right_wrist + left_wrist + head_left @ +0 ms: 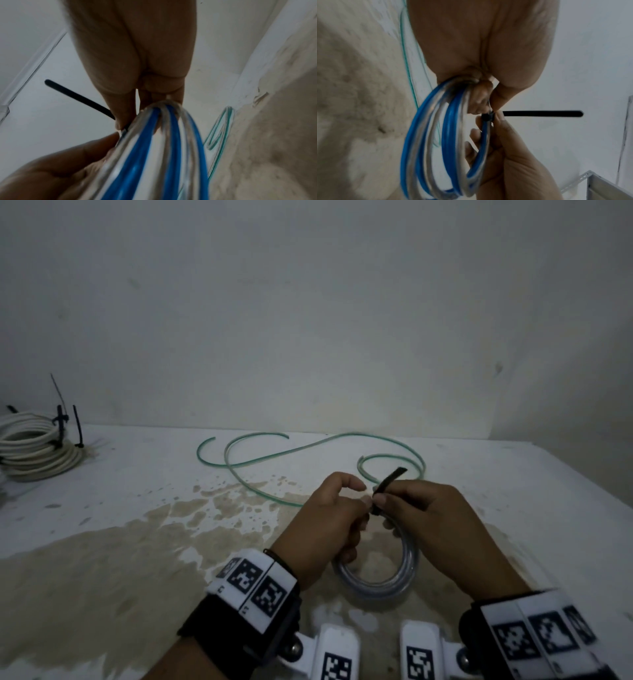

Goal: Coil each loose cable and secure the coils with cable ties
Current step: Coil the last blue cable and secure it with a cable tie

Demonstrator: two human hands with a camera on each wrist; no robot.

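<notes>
Left hand (pixel 329 518): fingers curled round the coiled clear tube with blue core (pixel 426 142), near centre.
Right hand (pixel 424 518): pinching the black plastic cable tie (pixel 541 114) at its head.
Risk: coil springing loose (grip slackens before cinching).
Far: loose green-tinted cable (pixel 308 448), uncoiled.

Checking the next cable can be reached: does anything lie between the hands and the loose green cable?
Nothing visible does. The green cable lies loose on the table just beyond both hands, which hold the blue coil and black tie.
</notes>
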